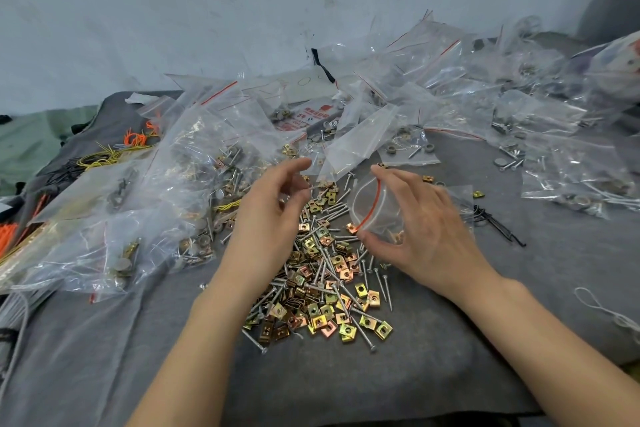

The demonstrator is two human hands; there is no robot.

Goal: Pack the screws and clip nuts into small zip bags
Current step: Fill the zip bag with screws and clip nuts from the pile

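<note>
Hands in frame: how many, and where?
2. Left hand over the pile of screws and clip nuts, fingers curled; whether it holds anything is unclear. Right hand beside it, pinching a small zip bag open. No others visible.

My left hand [273,208]: palm turned inward, fingers curved, thumb close to fingertips; whether anything pinched, cannot tell. My right hand [415,225]: thumb low, fingers spread above, gripping small zip bag [372,208] at its mouth. Left forearm [194,340], right forearm [540,329]: bare, entering from bottom edge, converging; hands apart.
</note>
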